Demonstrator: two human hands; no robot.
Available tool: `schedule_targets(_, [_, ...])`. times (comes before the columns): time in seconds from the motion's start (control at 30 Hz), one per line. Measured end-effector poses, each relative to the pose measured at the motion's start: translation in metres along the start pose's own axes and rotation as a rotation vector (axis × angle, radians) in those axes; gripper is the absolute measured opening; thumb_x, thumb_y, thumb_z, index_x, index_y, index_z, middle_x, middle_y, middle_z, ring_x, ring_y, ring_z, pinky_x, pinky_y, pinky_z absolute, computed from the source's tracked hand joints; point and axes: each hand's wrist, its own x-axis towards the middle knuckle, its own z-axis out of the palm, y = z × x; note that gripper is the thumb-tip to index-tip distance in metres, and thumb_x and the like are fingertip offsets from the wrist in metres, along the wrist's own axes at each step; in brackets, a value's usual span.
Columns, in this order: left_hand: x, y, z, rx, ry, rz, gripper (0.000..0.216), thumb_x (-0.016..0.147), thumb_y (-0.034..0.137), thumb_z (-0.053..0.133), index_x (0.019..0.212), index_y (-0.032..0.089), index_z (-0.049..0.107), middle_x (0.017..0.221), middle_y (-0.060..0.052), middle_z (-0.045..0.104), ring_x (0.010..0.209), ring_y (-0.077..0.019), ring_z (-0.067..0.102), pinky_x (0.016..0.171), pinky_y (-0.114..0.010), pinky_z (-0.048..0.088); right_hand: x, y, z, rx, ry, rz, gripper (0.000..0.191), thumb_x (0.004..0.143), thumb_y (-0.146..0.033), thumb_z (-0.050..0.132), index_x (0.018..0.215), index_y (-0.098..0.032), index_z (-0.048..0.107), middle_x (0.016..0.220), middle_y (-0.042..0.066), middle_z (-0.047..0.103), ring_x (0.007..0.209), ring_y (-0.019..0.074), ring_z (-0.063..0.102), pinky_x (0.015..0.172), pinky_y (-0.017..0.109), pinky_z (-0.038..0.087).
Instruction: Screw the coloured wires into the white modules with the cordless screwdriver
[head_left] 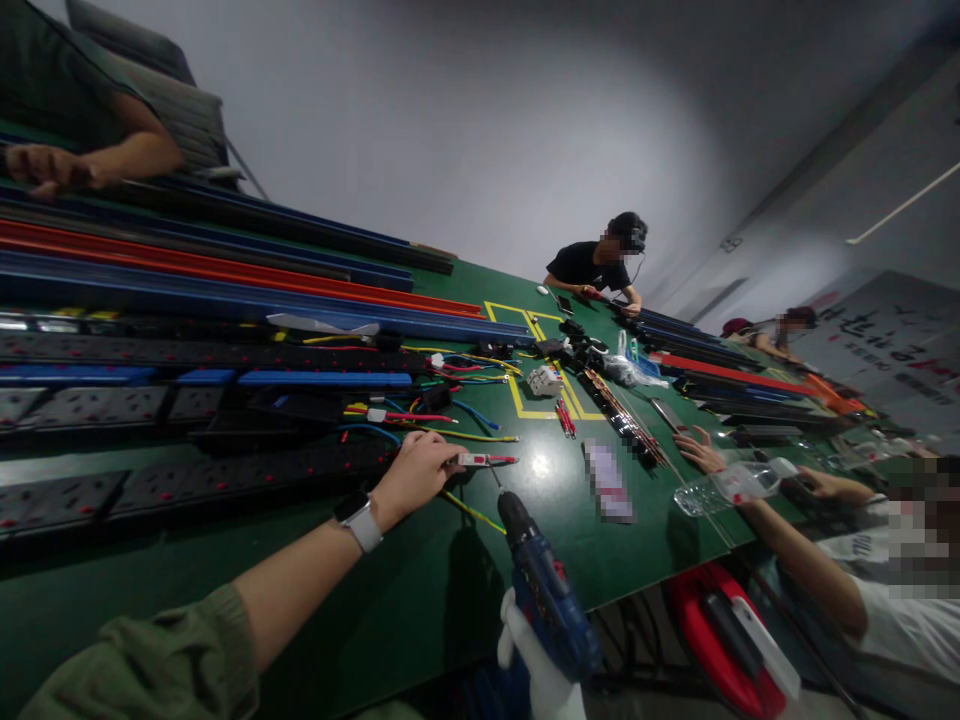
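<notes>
From the left hand juts a small module.

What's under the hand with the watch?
A yellow-green wire peeks out below the left hand, with green table around it. The hand covers whatever is right beneath its palm.

white-red module: roughly level | blue-black drill: tilted, bit tip near module
</notes>
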Motion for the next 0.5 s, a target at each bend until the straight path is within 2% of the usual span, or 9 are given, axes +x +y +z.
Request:
schedule_targets(0.23, [0.0005, 0.004, -0.0031, -0.008, 0.0, -0.013, 0.026, 0.095, 0.027, 0.063, 0.117, 0.035, 0.075, 0.102, -0.003, 0.074, 0.099, -0.0212, 0.057, 0.098, -0.041, 0.034, -0.0008, -0.0036, -0.005, 0.024, 0.005, 0.008, 0.029, 0.099, -0.038, 0.063, 0.12, -0.018, 0.066, 0.121, 0.007, 0.067, 0.1, 0.0218, 0.068, 0.085, 0.039, 0.06])
schedule_targets(0.5, [0.0007, 0.0036, -0.0032, -0.014, 0.0, -0.006, 0.026, 0.095, 0.027, 0.061, 0.116, 0.035, 0.075, 0.101, -0.003, 0.074, 0.099, -0.0218, 0.058, 0.099, -0.042, 0.033, 0.0012, -0.0039, -0.0002, 0.033, 0.026, 0.006, 0.03, 0.099, -0.037, 0.063, 0.122, -0.018, 0.066, 0.122, 0.008, 0.067, 0.1, 0.0217, 0.068, 0.085, 0.039, 0.06])
